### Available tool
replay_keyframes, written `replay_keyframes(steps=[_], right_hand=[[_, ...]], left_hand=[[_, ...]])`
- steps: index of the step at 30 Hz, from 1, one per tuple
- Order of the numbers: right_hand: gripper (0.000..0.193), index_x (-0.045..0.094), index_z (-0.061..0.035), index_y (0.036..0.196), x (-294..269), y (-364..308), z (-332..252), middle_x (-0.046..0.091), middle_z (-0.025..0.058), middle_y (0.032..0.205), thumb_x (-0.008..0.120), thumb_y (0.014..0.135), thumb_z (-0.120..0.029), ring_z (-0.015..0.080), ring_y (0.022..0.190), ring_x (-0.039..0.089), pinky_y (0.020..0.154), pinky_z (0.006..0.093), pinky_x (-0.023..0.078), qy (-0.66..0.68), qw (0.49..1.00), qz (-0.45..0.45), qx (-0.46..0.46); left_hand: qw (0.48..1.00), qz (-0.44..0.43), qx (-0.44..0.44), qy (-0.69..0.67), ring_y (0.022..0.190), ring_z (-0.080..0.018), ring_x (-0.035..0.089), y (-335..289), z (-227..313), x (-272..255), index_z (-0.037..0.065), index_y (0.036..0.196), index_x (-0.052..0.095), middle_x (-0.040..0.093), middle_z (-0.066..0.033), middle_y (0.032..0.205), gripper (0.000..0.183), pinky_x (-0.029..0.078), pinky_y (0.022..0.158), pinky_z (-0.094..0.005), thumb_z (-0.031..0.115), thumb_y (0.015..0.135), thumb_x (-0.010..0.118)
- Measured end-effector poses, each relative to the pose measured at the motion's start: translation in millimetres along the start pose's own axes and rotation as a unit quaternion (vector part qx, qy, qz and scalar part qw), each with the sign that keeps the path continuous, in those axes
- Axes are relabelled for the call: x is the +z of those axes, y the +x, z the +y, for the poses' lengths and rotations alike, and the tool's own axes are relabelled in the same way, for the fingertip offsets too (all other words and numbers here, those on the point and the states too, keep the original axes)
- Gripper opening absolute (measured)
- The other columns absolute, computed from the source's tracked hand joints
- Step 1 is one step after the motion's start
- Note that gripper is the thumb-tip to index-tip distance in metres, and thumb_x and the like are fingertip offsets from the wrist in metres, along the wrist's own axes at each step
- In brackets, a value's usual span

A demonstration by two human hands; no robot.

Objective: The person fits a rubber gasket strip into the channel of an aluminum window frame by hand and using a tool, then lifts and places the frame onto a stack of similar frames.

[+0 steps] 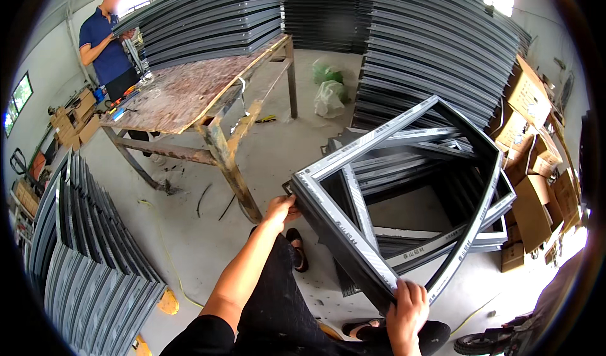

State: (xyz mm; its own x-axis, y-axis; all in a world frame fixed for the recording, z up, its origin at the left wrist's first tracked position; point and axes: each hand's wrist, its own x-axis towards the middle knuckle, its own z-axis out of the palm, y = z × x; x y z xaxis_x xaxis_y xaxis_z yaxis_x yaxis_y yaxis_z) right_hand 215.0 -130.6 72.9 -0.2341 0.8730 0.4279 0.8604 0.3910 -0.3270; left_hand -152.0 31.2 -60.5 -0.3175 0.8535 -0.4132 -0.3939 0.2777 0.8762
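Note:
A dark grey rectangular metal frame [344, 226] with pale printed film on its faces is tilted above a pile of similar frames [435, 250]. My left hand [278, 212] is closed on its near left corner. Lower down, my right hand [407, 310] grips the corner closest to me, fingers over the top edge and thumb out of sight. The held frame lies askew to the ones beneath it, and through its opening several of them show. Whether its far side rests on the pile, I cannot tell.
A worn wooden workbench [189, 97] bears stacked frames [208, 27] and hand tools; a person [110, 46] stands behind it. Tall frame stacks [429, 46] rise at the back. More frames [95, 293] stand left. Cardboard boxes [530, 211] line the right, and plastic bags [329, 97] lie on the floor.

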Motion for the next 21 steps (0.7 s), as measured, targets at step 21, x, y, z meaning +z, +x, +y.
replay_keyframes(steps=[21], right_hand=[[0.009, 0.063, -0.0013, 0.093, -52.5, -79.9, 15.6, 0.052, 0.0021, 0.059, 0.06, 0.09, -0.01, 0.0082, 0.051, 0.047, 0.047, 0.026, 0.038, 0.273, 0.921, -0.177, 0.215]], left_hand=[[0.996, 0.033, -0.011, 0.077, 0.091, -0.0257, 0.064, 56.4, 25.6, -5.4, -0.004, 0.111, 0.054, 0.064, -0.015, 0.1, 0.039, 0.054, 0.083, -0.0395, 0.03, 0.094, 0.057]])
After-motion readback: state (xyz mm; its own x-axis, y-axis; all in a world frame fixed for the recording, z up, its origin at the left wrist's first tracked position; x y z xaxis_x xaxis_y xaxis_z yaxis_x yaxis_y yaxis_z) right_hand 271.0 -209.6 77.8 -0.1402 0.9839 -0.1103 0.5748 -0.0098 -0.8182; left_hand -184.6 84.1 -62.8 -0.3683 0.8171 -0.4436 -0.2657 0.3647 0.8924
